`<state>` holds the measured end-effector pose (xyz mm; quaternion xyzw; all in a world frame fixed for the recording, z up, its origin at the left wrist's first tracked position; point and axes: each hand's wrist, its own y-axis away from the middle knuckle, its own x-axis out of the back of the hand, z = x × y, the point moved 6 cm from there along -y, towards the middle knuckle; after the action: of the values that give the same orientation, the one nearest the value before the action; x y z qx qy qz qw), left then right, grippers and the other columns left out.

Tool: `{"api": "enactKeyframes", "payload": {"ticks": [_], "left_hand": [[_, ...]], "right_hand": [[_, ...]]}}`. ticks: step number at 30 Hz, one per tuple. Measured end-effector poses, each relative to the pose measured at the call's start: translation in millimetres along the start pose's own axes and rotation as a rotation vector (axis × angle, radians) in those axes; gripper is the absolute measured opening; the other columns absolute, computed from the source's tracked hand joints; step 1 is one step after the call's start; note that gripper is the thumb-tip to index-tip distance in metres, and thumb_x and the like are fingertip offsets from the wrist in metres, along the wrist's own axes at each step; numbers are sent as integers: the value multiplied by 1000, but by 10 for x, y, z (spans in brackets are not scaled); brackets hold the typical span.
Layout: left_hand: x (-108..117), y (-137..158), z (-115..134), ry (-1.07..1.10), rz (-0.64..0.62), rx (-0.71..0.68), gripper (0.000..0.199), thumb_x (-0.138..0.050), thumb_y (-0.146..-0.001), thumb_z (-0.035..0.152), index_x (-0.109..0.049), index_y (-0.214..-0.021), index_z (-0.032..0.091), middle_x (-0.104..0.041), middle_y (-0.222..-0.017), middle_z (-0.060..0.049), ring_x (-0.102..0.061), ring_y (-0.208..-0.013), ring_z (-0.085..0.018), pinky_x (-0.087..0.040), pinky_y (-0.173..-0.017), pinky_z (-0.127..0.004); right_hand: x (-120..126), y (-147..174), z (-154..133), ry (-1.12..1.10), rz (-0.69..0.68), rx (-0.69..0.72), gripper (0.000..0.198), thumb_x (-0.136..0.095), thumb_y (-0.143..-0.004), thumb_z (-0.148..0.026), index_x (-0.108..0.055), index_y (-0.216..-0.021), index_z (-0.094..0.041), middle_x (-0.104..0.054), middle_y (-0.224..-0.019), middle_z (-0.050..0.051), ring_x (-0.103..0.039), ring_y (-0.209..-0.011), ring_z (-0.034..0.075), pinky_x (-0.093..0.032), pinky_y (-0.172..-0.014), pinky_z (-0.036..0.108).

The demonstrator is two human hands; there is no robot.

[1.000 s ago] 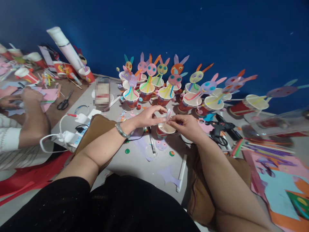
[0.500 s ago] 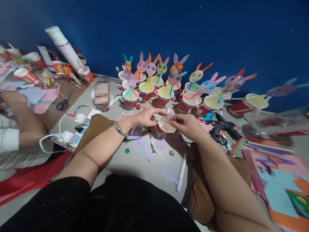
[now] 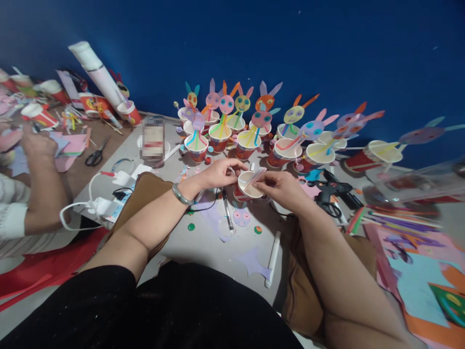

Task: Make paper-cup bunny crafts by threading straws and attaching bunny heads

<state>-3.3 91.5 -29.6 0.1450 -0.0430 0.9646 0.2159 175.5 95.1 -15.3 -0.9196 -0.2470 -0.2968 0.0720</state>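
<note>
A red and white paper cup (image 3: 242,194) stands upright on the table between my hands. My left hand (image 3: 225,173) is curled at the cup's left side, thumb and fingers against its rim. In a pinch, my right hand (image 3: 278,188) holds a pale, pink-edged straw (image 3: 254,178) that slants across the cup's mouth. Just in front of the cup lies a lilac paper face (image 3: 241,217) with pink eyes. Beside that face is a pen (image 3: 227,211).
Behind stand several cups (image 3: 244,145) bearing paper rabbit heads. A glue gun (image 3: 332,189) and several coloured straws (image 3: 403,220) lie right. White chargers (image 3: 105,206) and cables sit left, beyond them scissors (image 3: 97,152) and a co-worker's hand (image 3: 39,145). A white stick (image 3: 273,259) lies near me.
My left fingers have moved off the straw's upper end to the cup's left rim. The straw tilts further right in my right hand. The co-worker's hand has shifted.
</note>
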Motion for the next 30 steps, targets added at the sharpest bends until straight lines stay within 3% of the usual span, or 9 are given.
{"api": "enactKeyframes", "payload": {"ticks": [6, 14, 17, 23, 26, 30], "left_hand": [[15, 6, 12, -32, 29, -27, 17, -65, -87, 17, -68, -103, 13, -66, -82, -1, -55, -66, -7, -46, -65, -22], [-40, 5, -31, 37, 3, -29, 19, -58, -86, 11, -48, -100, 20, -57, -92, 2, -56, -62, -5, -46, -59, -20], [-58, 11, 16, -5, -47, -41, 21, -54, -84, 7, -48, -98, 20, -52, -82, 4, -55, -63, -7, -47, -61, -22], [-54, 15, 77, -91, -22, -54, 27, -53, -78, 6, -55, -102, 18, -42, -66, 8, -42, -59, -9, -36, -59, -23], [-63, 3, 44, -78, 16, -48, 27, -55, -77, 9, -57, -102, 18, -47, -70, 7, -43, -61, -9, -36, -59, -23], [-77, -8, 39, -49, 26, -63, 27, -58, -75, 11, -58, -101, 17, -62, -93, -1, -53, -69, -8, -43, -65, -23]], "right_hand": [[-6, -1, -1, 17, 11, 9, 24, -65, -79, -40, -71, -74, -17, -68, -69, 4, -56, -62, 16, -43, -58, 28], [23, -10, 19, 4, 15, 1, 28, -66, -79, -42, -74, -79, -16, -69, -71, 4, -56, -62, 15, -43, -59, 28], [38, -25, 50, -3, 12, -18, 30, -67, -78, -44, -75, -78, -15, -68, -71, 4, -55, -62, 15, -41, -58, 28], [39, -34, 66, -2, 15, -11, 31, -66, -81, -44, -77, -83, -15, -70, -72, 4, -55, -62, 15, -44, -60, 28], [42, -29, 65, 3, 8, 6, 31, -66, -81, -43, -78, -84, -15, -73, -76, 5, -58, -64, 16, -46, -61, 28], [58, -23, 69, 35, 17, 21, 32, -67, -82, -44, -79, -84, -15, -73, -74, 5, -58, -64, 17, -45, -60, 28]]}}
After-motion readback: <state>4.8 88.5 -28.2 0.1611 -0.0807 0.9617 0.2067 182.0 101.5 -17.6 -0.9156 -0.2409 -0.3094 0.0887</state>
